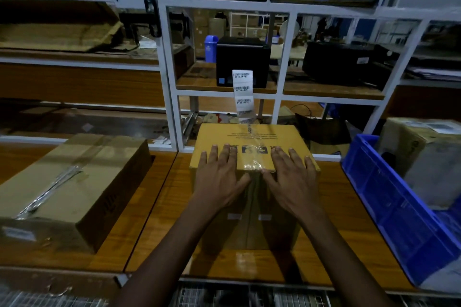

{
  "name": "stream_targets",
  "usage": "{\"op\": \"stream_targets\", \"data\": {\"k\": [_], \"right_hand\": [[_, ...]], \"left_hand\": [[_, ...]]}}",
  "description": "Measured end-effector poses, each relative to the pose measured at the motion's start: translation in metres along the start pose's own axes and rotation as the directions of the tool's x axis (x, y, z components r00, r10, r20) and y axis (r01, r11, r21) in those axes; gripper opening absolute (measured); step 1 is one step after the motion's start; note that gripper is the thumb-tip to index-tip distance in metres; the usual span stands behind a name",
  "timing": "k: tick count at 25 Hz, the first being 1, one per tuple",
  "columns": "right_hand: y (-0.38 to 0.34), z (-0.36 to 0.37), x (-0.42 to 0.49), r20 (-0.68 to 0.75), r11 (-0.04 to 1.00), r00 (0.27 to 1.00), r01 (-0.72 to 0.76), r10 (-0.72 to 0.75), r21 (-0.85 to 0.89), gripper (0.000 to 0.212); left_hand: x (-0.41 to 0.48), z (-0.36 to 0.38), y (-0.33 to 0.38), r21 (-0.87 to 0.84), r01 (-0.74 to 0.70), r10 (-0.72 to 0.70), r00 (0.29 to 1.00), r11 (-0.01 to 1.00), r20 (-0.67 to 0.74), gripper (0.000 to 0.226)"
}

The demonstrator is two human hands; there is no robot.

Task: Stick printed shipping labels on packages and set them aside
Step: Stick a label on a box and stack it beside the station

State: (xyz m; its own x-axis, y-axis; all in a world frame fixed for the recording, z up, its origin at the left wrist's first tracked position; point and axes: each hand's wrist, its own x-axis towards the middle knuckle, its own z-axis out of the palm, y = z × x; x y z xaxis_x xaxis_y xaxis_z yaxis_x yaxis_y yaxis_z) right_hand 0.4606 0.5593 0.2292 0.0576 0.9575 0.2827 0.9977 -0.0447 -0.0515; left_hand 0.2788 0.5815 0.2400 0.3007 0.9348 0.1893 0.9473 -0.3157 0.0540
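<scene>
Head view only. Looking down at a yellow box (252,137) parked on the wooden surface (159,207), with clear tape (252,157) running across the top and over the near edge.

Left hand (219,177) flat on the box top, left of the tape. Fingers straight and spread, thumb draped over the near edge. Grip released, just pressing, nothing pinched.

Same deal with the right hand (291,179), right of the tape. Straight fingers, thumb over the edge, grip released too. Thumbs pointing at each other near the tape. Two small pale patches low on the box's near face, too dim to read.

Behind the box, up on a shelf of the white rack (169,77): a black label printer (243,62). Hanging from its front, a strip of printed barcode labels (242,90), lower end dangling just above the box's far edge, not stuck to anything.

Left of the box, a bit apart: a bigger brown carton (72,182), taped, lying on the same surface. Right of the box: a blue plastic crate (389,197), with another carton (429,157) in it at the far end. Behind the box and to the right, same shelf level as the printer: a second black machine (339,62), too dark to make out much.
</scene>
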Motion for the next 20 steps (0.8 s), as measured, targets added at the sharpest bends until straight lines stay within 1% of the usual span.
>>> {"op": "stream_targets", "data": {"k": [3,5,7,8,10,14,18,20], "right_hand": [[-0.004,-0.007,0.001,0.039,1.0,0.999,-0.014,0.013,0.028,0.071],[0.0,-0.016,0.012,0.089,0.994,0.996,-0.014,0.004,0.106,0.066],[0.006,-0.021,0.034,0.13,0.985,0.991,-0.002,-0.021,0.17,0.064],[0.009,-0.021,0.047,0.159,0.985,0.987,0.007,-0.035,0.172,0.063],[0.014,-0.02,0.071,0.21,0.991,0.977,0.022,-0.049,0.131,0.063],[0.018,-0.015,0.09,0.274,0.997,0.961,0.031,-0.049,0.069,0.067],[0.019,-0.009,0.088,0.286,0.998,0.957,0.032,-0.044,0.049,0.067],[0.019,-0.009,0.085,0.257,0.997,0.966,0.022,-0.041,0.075,0.066]], "left_hand": [[-0.001,-0.002,0.003,-0.02,0.021,-0.021,0.999,1.0,0.029,0.081],[0.004,-0.007,-0.001,-0.049,0.02,-0.017,0.999,0.999,0.045,0.073],[0.02,-0.013,-0.008,-0.034,0.002,-0.001,1.0,0.999,0.021,0.066],[0.032,-0.015,-0.011,-0.019,-0.011,0.011,1.0,1.0,0.021,0.064],[0.059,-0.016,-0.015,-0.009,-0.022,0.023,0.997,1.0,0.067,0.065],[0.083,-0.007,-0.017,-0.03,0.003,0.002,0.987,1.0,0.159,0.07],[0.083,-0.004,-0.017,-0.024,0.013,-0.008,0.977,1.0,0.213,0.07],[0.08,-0.009,-0.018,-0.029,0.017,-0.01,0.977,0.999,0.213,0.069]]}}
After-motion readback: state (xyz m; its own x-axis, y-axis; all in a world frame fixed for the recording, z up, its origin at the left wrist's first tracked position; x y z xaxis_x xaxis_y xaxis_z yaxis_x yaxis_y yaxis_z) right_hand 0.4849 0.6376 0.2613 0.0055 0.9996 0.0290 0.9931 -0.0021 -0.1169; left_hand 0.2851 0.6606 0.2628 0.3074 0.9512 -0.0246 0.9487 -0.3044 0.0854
